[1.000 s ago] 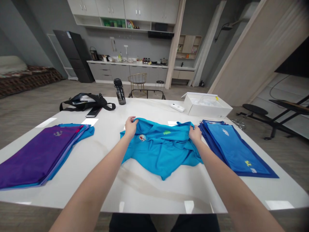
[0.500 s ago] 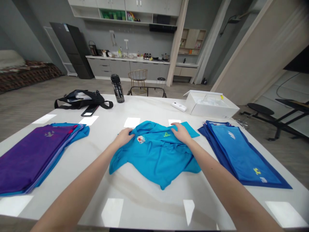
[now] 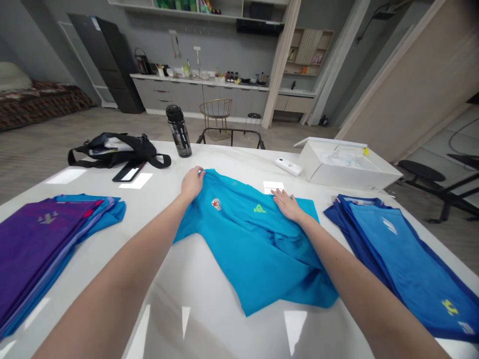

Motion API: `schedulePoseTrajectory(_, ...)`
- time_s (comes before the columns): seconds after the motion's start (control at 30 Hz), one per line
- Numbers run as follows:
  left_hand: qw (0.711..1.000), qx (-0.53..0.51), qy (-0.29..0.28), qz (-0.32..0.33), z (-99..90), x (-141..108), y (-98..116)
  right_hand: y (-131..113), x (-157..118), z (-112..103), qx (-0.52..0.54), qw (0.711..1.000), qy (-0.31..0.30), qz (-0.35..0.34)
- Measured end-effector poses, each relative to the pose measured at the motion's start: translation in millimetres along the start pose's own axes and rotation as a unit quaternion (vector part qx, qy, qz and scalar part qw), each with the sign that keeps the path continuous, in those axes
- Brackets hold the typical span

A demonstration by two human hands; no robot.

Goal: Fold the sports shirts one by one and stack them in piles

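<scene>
A turquoise shirt [image 3: 232,239] lies partly spread and wrinkled on the white table, with a round badge on one side and a green logo on the other. Its far left part is pinched by my left hand [image 3: 192,183], whose fingers close round the fabric edge. On the far right part rests my right hand [image 3: 286,204], fingers apart and lying flat on the cloth. One sleeve pokes out beyond the right hand. Folds bunch up under my right forearm.
Folded purple and blue shirts [image 3: 48,239] are stacked at left; folded blue shirts [image 3: 404,249] lie at right. Along the back are a black bag [image 3: 119,149], a phone [image 3: 129,171], a bottle [image 3: 178,132], a white device [image 3: 288,166] and a white box [image 3: 344,169].
My left hand has pulled the shirt's far left part away from me, stretching and flattening the cloth. My right hand has opened out flat. The view has shifted slightly.
</scene>
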State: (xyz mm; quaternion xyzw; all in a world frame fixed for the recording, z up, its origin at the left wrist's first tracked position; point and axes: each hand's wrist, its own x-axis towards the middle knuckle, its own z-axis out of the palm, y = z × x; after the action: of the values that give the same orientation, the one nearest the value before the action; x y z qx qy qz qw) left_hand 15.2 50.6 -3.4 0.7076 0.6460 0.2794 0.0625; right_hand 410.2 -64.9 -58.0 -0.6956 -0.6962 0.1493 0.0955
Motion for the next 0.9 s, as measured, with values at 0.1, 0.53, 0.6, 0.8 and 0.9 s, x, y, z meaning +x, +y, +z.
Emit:
schedulePoseTrajectory(0.1,0.998,0.053,0.037,0.005,14.7,-19,19,20,12,-5,-0.047,0.996,0.034,0.072)
schedulePoseTrajectory(0.53,0.976,0.119,-0.112,0.147,-14.2,-186,34,-8,-73,-9,-0.026,0.971,0.218,-0.090)
schedulePoseTrajectory(0.6,0.964,0.069,-0.150,0.209,-24.6,-220,57,-15,-101,-7,-0.020,0.973,0.213,-0.086)
schedulePoseTrajectory(0.8,0.898,-0.065,-0.273,0.340,-36.8,-309,96,-46,-202,10,0.036,0.980,0.176,-0.090)
schedulePoseTrajectory(0.9,0.914,-0.092,-0.247,0.310,-30.6,-318,94,-63,-239,24,0.049,0.986,0.133,-0.084)
